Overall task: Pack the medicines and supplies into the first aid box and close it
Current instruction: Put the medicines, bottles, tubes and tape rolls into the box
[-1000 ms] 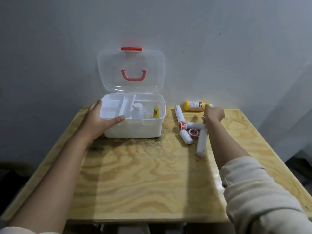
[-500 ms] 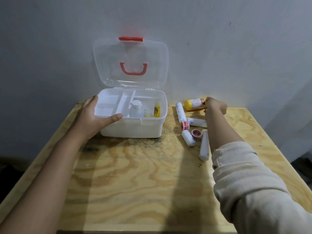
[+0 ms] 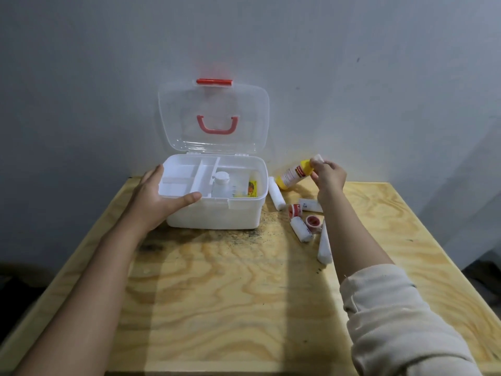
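The white first aid box (image 3: pixel 217 217) stands open at the back of the wooden table, its clear lid (image 3: pixel 214 118) upright against the wall. A white bottle (image 3: pixel 221 184) and a yellow packet (image 3: pixel 252 189) are inside. My left hand (image 3: pixel 157 198) grips the box's front left corner. My right hand (image 3: pixel 326 176) holds a yellow bottle (image 3: pixel 294 175) by its cap end, tilted, its base just above the table right of the box. Several white bandage rolls (image 3: pixel 276 195) and a red-cored tape roll (image 3: pixel 313 222) lie below that hand.
The plywood table (image 3: pixel 230 294) is stained dark (image 3: pixel 238 234) in front of the box. A grey wall (image 3: pixel 352 77) rises directly behind the table. The table edges fall away at the left and right.
My right hand has closed on the yellow bottle and lifted its cap end off the table, tilting it. My left hand has stayed on the box.
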A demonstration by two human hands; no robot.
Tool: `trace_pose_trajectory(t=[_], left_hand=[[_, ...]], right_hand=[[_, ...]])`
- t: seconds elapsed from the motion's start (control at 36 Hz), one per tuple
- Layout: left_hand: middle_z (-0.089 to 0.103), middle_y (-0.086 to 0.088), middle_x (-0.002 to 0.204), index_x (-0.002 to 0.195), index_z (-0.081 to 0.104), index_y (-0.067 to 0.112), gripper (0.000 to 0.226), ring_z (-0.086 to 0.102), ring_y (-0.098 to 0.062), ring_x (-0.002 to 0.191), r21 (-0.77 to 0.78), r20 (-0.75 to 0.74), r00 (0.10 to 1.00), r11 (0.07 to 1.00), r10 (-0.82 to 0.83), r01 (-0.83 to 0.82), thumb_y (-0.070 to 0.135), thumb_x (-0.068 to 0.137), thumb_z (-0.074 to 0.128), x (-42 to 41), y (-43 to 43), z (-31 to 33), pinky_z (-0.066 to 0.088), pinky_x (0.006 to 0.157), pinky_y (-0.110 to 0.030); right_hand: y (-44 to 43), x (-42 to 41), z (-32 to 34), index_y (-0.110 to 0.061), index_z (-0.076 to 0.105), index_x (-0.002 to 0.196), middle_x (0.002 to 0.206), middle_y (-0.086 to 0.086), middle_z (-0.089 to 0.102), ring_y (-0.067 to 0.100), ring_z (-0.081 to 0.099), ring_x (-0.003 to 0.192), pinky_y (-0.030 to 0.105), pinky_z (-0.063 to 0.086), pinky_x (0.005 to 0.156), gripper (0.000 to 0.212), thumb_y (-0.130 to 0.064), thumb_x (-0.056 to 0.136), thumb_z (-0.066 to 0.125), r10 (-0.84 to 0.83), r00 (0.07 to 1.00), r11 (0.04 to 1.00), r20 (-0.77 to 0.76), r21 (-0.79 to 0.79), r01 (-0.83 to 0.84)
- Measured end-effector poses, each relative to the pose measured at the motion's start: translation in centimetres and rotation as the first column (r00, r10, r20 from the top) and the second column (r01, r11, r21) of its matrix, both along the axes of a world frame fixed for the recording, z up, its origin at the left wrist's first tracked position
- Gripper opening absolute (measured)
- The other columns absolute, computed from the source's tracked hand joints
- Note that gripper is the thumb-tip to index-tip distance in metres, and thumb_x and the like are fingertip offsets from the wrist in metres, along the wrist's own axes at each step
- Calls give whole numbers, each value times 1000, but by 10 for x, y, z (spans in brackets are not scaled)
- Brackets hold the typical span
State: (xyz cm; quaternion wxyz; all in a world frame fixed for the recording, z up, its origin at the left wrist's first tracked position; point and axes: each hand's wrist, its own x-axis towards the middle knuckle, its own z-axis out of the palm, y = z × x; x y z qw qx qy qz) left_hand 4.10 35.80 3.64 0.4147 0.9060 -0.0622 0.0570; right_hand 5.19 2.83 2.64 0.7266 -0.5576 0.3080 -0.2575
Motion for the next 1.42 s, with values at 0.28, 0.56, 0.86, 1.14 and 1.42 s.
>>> trace_pose_trajectory(t=[0.28, 0.56, 0.86, 1.14, 1.42], left_hand=[[29, -2, 155, 149, 31, 19, 124, 32, -22, 140, -52, -56, 998, 998, -39, 36, 75, 48, 75, -3, 3, 2, 30, 113, -38], [47, 8, 140, 138, 42, 35, 117, 50, -19, 123, -141, -51, 994, 986, -99, 91, 84, 36, 75, 6, 12, -10, 50, 98, -47], [51, 5, 136, 136, 46, 32, 119, 53, -19, 120, -123, -10, 993, 985, -122, 120, 86, 33, 73, 16, 14, -16, 50, 98, -45], [49, 6, 141, 139, 43, 34, 114, 51, -19, 126, -133, -11, 989, 981, -145, 142, 82, 41, 76, 31, 19, -28, 48, 101, -46], [50, 4, 138, 135, 46, 33, 114, 51, -19, 123, -157, 29, 987, 974, -159, 162, 85, 38, 74, 30, 18, -28, 48, 101, -46]], right_hand=[[30, -36, 44, -8, 61, 106, 97, 3, 63, 12, 58, 89, 20, 47, 77, 20, -11, 86, 63, 61, 968, 951, 245, -308, 18], [71, -57, 93, -10, 58, 101, 86, -2, 60, 8, 57, 81, 23, 47, 77, 15, -3, 88, 58, 404, 819, 837, 407, -525, -153], [101, -58, 61, -5, 60, 108, 102, 5, 64, 15, 61, 95, 25, 52, 86, 23, -7, 85, 62, 552, 834, 496, -6, -801, -334], [106, -62, 42, -9, 63, 110, 106, 5, 66, 11, 61, 93, 25, 53, 84, 26, -5, 84, 62, 555, 816, 402, -165, -805, -436], [108, -60, 37, -7, 65, 101, 99, 8, 68, 20, 65, 90, 29, 54, 79, 20, -5, 81, 60, 512, 823, 322, -245, -834, -448]])
